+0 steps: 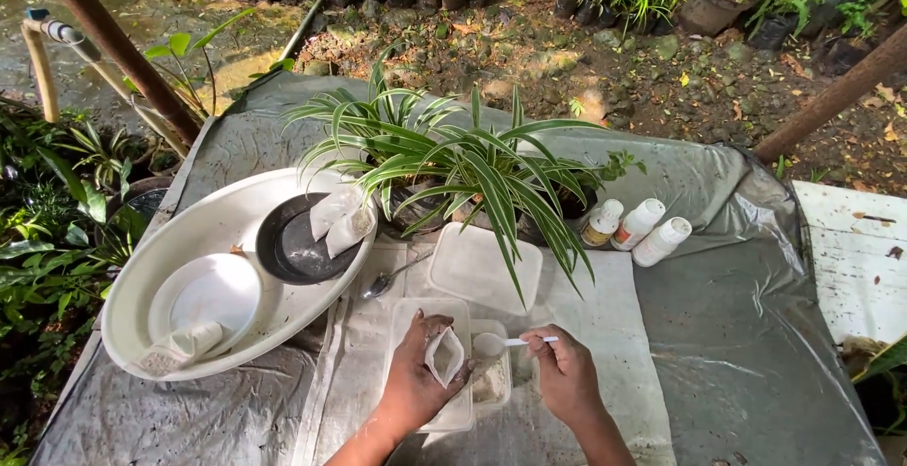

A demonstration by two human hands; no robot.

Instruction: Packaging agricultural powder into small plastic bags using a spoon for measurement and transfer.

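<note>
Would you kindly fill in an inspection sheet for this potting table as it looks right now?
Surface: table under a grey plastic sheet, with a pale cloth under the work.
Job's things: left hand holds an open small white pouch; right hand holds a white plastic spoon beside it, over a small clear tub of pale granules.
Clutter: metal spoon, clear lid, three white bottles, spider plant, oval white basin with black saucer, white bowl and pouches.
Grips: both closed on their items.
Cables: nothing seen.
Surroundings: bare soil, potted plants, wooden poles.
</note>
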